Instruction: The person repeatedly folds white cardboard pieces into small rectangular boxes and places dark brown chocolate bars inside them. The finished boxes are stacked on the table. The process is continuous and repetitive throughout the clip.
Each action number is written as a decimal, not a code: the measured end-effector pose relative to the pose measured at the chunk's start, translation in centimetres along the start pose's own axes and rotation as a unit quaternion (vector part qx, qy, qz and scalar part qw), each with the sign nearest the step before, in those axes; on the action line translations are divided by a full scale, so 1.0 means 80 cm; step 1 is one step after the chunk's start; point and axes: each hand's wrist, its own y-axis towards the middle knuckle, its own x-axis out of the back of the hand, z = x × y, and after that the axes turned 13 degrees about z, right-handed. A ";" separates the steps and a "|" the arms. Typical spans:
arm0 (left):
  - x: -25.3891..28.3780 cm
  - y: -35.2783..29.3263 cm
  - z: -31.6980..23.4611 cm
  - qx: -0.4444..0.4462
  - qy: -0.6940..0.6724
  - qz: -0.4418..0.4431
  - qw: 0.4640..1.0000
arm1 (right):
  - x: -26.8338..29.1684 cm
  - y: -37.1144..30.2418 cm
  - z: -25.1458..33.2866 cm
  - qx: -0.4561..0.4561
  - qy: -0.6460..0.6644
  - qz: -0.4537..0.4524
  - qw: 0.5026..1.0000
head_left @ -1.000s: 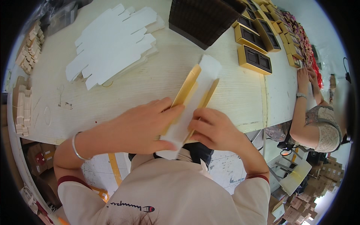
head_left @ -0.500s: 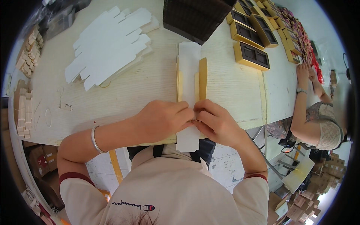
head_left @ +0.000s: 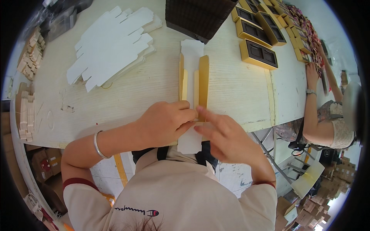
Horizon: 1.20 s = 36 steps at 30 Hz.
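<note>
A partly folded carton (head_left: 190, 84), white inside with gold side walls raised, lies lengthwise before me at the table's near edge. Its white near flap hangs past the edge toward my lap. My left hand (head_left: 163, 122) pinches the carton's near left corner, fingers closed. At the opposite corner is my right hand (head_left: 231, 138), slightly blurred, its index finger and thumb apart. The index fingertip reaches the gold right wall, and the thumb is by the near flap's fold. My fingers partly hide both near corners.
Flat white carton blanks (head_left: 111, 46) are piled at the left. Beyond the carton stands a dark brown stack (head_left: 196, 19). Gold boxes with dark inserts (head_left: 259, 54) sit at the far right. A co-worker's arm (head_left: 311, 104) rests along the right side. Small folded pieces (head_left: 26, 115) line the left edge.
My right hand has loosened from a pinch and shifted slightly right and nearer, fingers spreading. My left hand keeps its pinch. The carton has shifted slightly left. The co-worker's arms have moved.
</note>
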 end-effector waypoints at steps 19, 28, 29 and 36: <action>0.018 -0.015 -0.008 0.059 -0.213 0.103 0.970 | -0.024 0.022 -0.005 -0.087 0.189 -0.180 0.961; 0.012 -0.007 -0.004 0.092 -0.318 0.066 0.941 | -0.031 0.030 -0.013 -0.063 0.094 -0.202 0.973; 0.015 -0.006 -0.004 0.110 -0.331 0.080 0.934 | -0.030 0.031 -0.010 -0.073 0.070 -0.187 0.977; 0.018 -0.002 -0.002 0.105 -0.267 0.111 0.952 | -0.020 0.033 -0.015 -0.013 -0.156 -0.129 0.979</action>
